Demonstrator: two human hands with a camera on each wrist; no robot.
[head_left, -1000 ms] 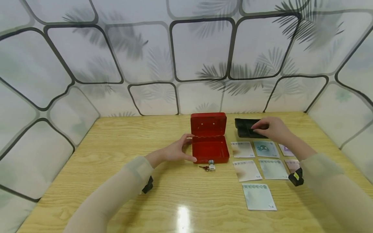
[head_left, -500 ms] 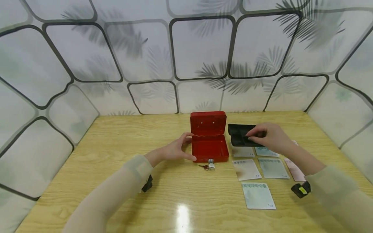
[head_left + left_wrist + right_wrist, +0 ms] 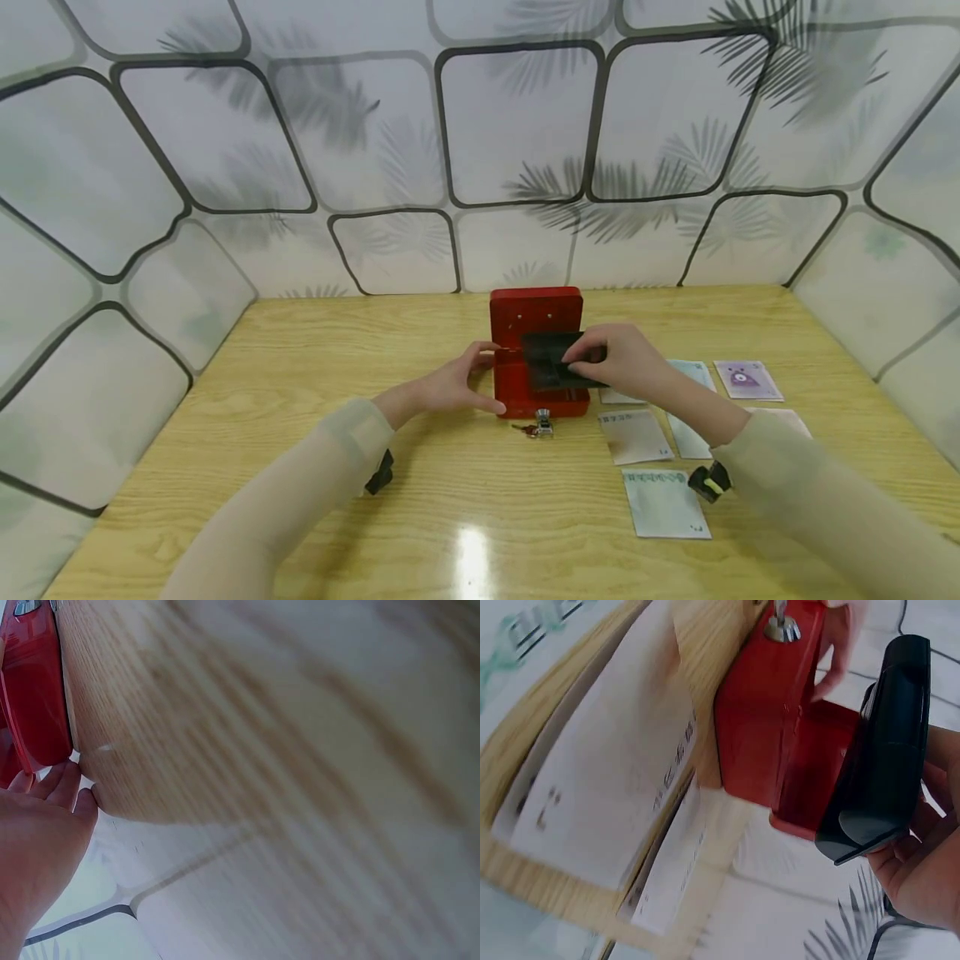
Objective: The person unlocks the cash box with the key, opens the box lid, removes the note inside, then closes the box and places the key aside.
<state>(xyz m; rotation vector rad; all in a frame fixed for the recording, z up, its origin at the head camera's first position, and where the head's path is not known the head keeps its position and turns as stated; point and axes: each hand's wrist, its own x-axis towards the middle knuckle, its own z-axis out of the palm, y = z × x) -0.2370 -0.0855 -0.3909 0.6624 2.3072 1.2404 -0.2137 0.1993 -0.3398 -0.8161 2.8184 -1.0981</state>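
Note:
A red cash box (image 3: 536, 310) stands on the table with its lid raised. My left hand (image 3: 453, 387) holds its left side, thumb at the front corner and fingers towards the back. My right hand (image 3: 630, 358) pinches a black coin tray (image 3: 546, 360), which hangs tilted over the box's right part and hides some of its inside. In the right wrist view the tray (image 3: 885, 750) is clear of the box's rim. A silver lock (image 3: 543, 423) is at the box's front, with small keys (image 3: 528, 430) beside it.
Several square paper cards lie to the right of the box, among them a purple one (image 3: 748, 381) and a pale green one (image 3: 665, 502). My right forearm covers some of them. A patterned wall (image 3: 521, 125) rises behind the wooden table (image 3: 337, 350).
My right hand has carried the black coin tray left, from behind the cards to over the cash box. The left hand has stayed at the box.

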